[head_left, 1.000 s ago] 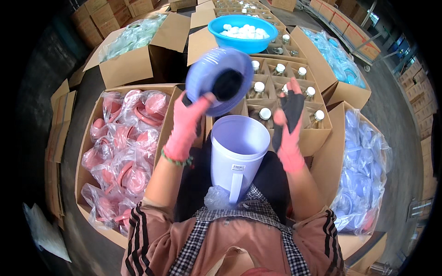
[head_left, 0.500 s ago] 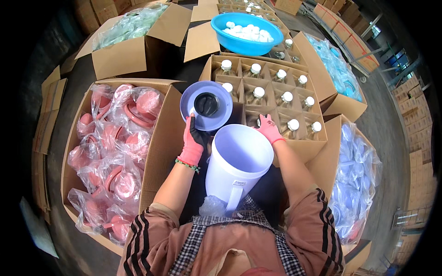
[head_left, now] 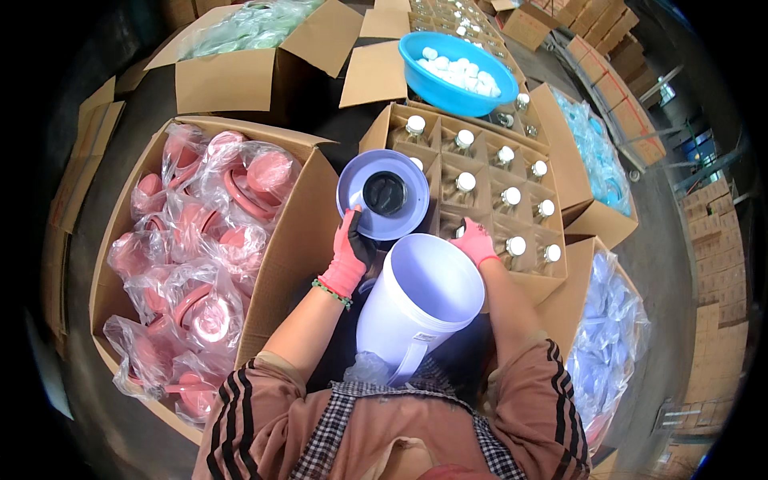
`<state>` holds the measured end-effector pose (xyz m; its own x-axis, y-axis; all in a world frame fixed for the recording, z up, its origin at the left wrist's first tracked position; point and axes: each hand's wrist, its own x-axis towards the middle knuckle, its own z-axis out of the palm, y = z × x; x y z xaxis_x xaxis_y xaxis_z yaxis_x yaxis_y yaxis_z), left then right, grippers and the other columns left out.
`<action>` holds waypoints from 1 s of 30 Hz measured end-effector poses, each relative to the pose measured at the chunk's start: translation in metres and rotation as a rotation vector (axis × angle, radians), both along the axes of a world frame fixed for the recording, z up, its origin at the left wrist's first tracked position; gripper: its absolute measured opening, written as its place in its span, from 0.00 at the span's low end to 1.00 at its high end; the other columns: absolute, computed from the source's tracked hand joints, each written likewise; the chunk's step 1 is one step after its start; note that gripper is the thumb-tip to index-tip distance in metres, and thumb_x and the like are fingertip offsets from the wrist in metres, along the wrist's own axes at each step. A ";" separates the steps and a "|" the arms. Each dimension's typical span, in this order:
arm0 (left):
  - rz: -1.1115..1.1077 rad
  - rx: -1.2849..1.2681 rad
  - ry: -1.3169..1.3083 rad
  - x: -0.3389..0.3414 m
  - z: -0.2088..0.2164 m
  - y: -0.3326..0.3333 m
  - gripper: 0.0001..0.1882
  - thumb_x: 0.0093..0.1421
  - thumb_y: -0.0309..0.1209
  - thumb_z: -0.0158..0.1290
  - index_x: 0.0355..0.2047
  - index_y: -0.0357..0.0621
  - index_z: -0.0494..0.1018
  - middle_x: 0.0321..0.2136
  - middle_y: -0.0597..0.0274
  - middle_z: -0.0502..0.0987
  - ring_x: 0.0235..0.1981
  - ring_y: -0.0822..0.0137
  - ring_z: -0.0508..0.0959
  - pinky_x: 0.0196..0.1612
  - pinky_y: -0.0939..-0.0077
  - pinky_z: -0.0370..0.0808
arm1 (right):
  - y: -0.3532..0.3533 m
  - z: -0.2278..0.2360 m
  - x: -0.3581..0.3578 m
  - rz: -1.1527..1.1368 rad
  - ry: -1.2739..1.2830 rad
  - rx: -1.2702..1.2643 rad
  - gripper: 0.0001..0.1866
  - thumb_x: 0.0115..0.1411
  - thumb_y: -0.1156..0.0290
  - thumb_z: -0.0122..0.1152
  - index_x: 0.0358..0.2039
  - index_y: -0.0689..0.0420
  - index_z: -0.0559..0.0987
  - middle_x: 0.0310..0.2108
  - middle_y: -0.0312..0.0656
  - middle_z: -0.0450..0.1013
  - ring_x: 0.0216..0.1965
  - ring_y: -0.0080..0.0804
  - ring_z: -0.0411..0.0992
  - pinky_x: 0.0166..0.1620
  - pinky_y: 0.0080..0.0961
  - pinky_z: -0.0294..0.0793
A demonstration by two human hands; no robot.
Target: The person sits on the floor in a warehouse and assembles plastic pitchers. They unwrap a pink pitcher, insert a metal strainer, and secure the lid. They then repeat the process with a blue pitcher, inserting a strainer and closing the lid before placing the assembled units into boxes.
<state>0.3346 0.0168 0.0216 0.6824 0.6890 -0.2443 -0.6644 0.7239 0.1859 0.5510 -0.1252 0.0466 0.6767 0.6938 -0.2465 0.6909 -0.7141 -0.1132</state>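
In my left hand (head_left: 350,252), pink-and-black gloved, is a round lavender lid (head_left: 349,189) with a black piece at its centre; the fingers grip its lower rim. My right hand (head_left: 477,242), gloved alike, reaches into a divided carton (head_left: 524,282) and closes at the white cap of a glass bottle (head_left: 459,231); the glove hides most of that bottle. A lavender plastic jug (head_left: 424,296) with a side handle stands tilted in my lap, its mouth uncovered and facing up. Clear plastic wrapping (head_left: 368,368) lies by its base.
An open box of bagged pink jugs (head_left: 210,320) stands left. Bagged lavender pieces (head_left: 602,344) fill a box at right, bagged blue ones (head_left: 596,152) another beyond. A blue basin (head_left: 416,72) of white caps rests on further bottle cartons. Bagged green items (head_left: 248,28) sit far left.
The view has shifted, moving the central carton and basin rightward. A white cap now shows beside my right glove. My left hand still holds the lid.
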 end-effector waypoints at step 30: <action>0.125 0.681 -0.507 -0.042 0.143 0.012 0.19 0.55 0.42 0.42 0.38 0.40 0.66 0.39 0.50 0.65 0.43 0.57 0.63 0.48 0.62 0.60 | -0.064 0.131 -0.109 0.240 0.880 1.116 0.41 0.40 0.77 0.65 0.55 0.58 0.55 0.37 0.41 0.68 0.37 0.27 0.68 0.38 0.22 0.68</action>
<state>0.2931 0.0290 0.1650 0.5060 0.6522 0.5644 -0.8524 0.4779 0.2120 0.4422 -0.1894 0.1781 0.4351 0.8725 0.2224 0.1924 0.1512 -0.9696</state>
